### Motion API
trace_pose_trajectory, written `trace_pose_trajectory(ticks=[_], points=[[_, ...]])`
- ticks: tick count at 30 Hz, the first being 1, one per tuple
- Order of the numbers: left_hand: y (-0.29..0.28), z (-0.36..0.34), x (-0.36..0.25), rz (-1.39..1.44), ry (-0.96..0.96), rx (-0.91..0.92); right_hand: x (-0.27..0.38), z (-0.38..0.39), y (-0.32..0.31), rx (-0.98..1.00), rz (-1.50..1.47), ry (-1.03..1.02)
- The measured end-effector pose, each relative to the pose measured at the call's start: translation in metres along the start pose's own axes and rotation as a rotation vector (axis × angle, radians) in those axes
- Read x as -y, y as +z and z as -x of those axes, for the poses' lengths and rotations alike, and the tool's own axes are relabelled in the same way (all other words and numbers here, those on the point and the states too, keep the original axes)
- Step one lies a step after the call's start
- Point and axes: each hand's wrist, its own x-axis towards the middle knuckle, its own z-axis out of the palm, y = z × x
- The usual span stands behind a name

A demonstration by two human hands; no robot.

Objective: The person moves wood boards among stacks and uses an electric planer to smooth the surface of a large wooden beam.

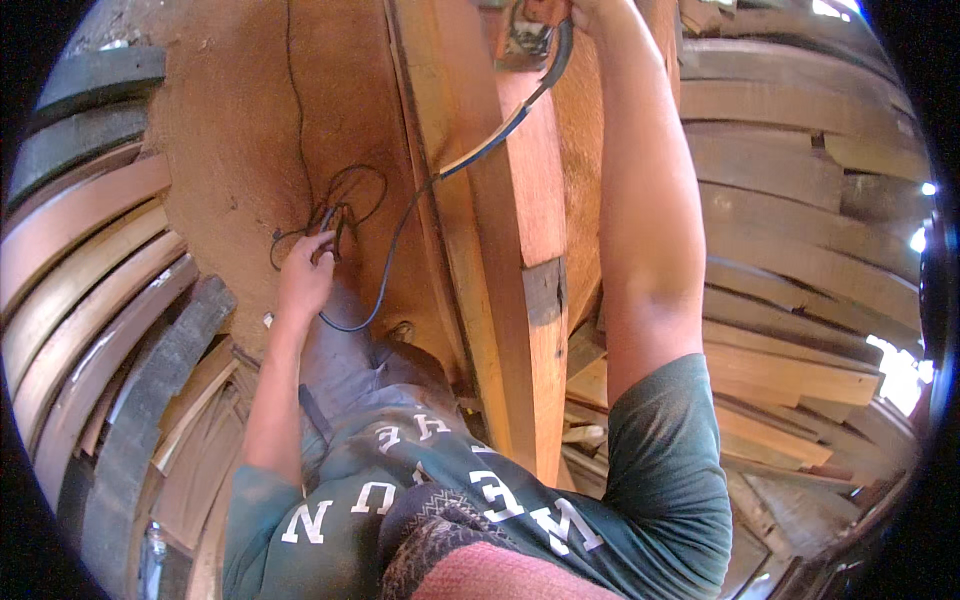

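Note:
At the top edge, my right hand [592, 12] is closed around the rear of an orange handheld power tool [530, 30], which looks like a power planer. The frame cuts off part of both. The tool rests on a long wooden beam [540, 190], whose upper face is pinkish with a dark patch lower down. A dark power cord [400, 235] runs from the tool, partly wrapped in tan and blue, and loops down toward my left leg. My left hand [308, 272] is closed, its fingers pinching the cord beside a loose tangle of cable [338, 212].
Brown, sawdust-like ground [225, 110] lies to the left, crossed by a thin black cable [293, 90]. Stacked boards [90, 240] line the left side, and more planks [790, 210] are piled along the right. Another long timber [455, 200] runs beside the beam.

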Motion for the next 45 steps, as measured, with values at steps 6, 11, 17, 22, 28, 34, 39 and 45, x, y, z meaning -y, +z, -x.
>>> trace_pose_trajectory(ticks=[6, 11, 17, 22, 28, 34, 39, 45], points=[[0.002, 0.017, -0.008, -0.180, 0.098, 0.011, -0.022, 0.153, -0.031, 0.028, 0.124, 0.145], [0.026, 0.081, -0.023, -0.255, 0.132, 0.001, -0.079, 0.340, -0.063, 0.032, 0.274, -0.104], [0.082, 0.181, 0.002, -0.252, 0.069, 0.153, -0.152, 0.644, -0.119, 0.059, 0.225, 0.206], [0.119, 0.258, 0.030, -0.294, -0.006, 0.249, -0.180, 0.864, -0.153, -0.040, 0.260, 0.627], [0.141, 0.281, 0.044, -0.345, -0.050, 0.325, -0.196, 0.894, -0.150, -0.156, 0.192, 0.607], [0.124, 0.264, 0.073, -0.314, 0.051, 0.207, -0.161, 0.709, -0.126, -0.058, 0.337, 0.412], [0.088, 0.268, 0.106, -0.337, 0.008, 0.153, -0.117, 0.528, -0.101, 0.055, 0.595, -0.246], [0.084, 0.315, 0.154, -0.320, -0.120, 0.106, -0.094, 0.445, -0.076, 0.080, 0.084, 0.072]])
